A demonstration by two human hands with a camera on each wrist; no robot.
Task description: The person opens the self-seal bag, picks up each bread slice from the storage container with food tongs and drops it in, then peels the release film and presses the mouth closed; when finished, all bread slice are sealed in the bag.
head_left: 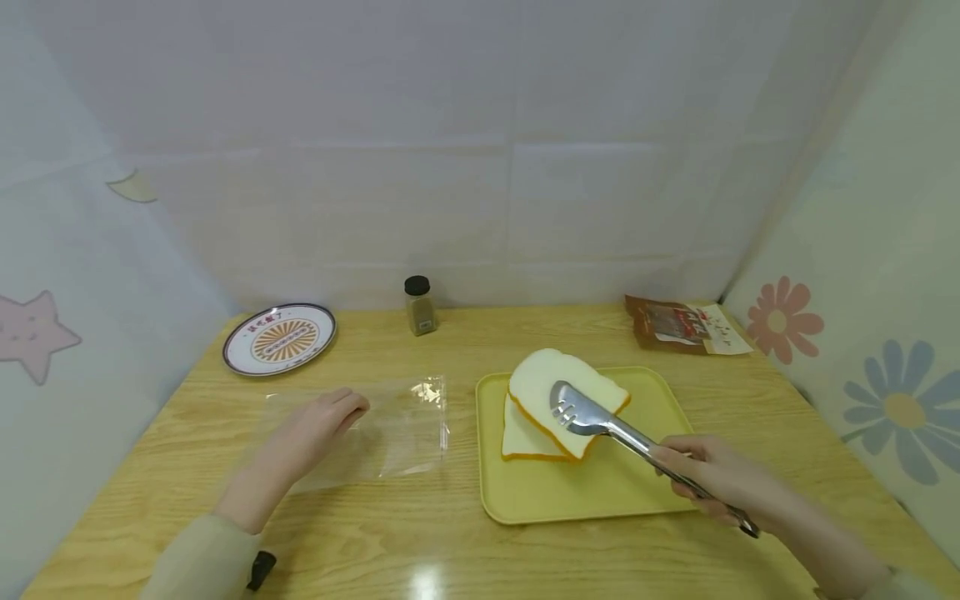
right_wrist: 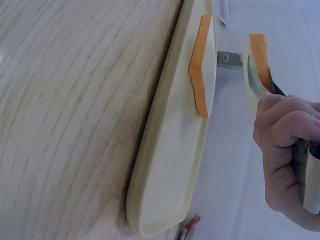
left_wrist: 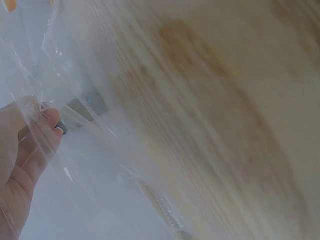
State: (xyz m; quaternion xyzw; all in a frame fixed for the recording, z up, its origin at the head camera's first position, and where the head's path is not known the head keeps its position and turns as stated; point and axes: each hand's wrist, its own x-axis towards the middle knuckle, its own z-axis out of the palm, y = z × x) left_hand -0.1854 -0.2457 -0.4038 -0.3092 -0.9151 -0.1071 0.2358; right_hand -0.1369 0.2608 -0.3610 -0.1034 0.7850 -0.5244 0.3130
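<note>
My right hand [head_left: 708, 475] grips metal serving tongs [head_left: 630, 437]. A slice of bread [head_left: 551, 387] with an orange-brown crust is clamped between the tong heads. In the right wrist view that slice [right_wrist: 259, 55] is raised, apart from a second slice [right_wrist: 199, 70] lying on the yellow tray [head_left: 585, 500]. From the head view the lower slice [head_left: 525, 440] is partly hidden under the raised one. Left of the tray, my left hand [head_left: 322, 425] pinches a clear plastic bag [head_left: 408, 433]. In the left wrist view, film passes across the curled fingers [left_wrist: 37, 150].
A patterned plate [head_left: 281, 340] sits at the back left of the wooden table [head_left: 360, 542]. Near the back wall stands a black-capped seasoning jar [head_left: 422, 308]. A brown-and-white food packet [head_left: 686, 327] lies at the back right. Printed cloth walls enclose the table.
</note>
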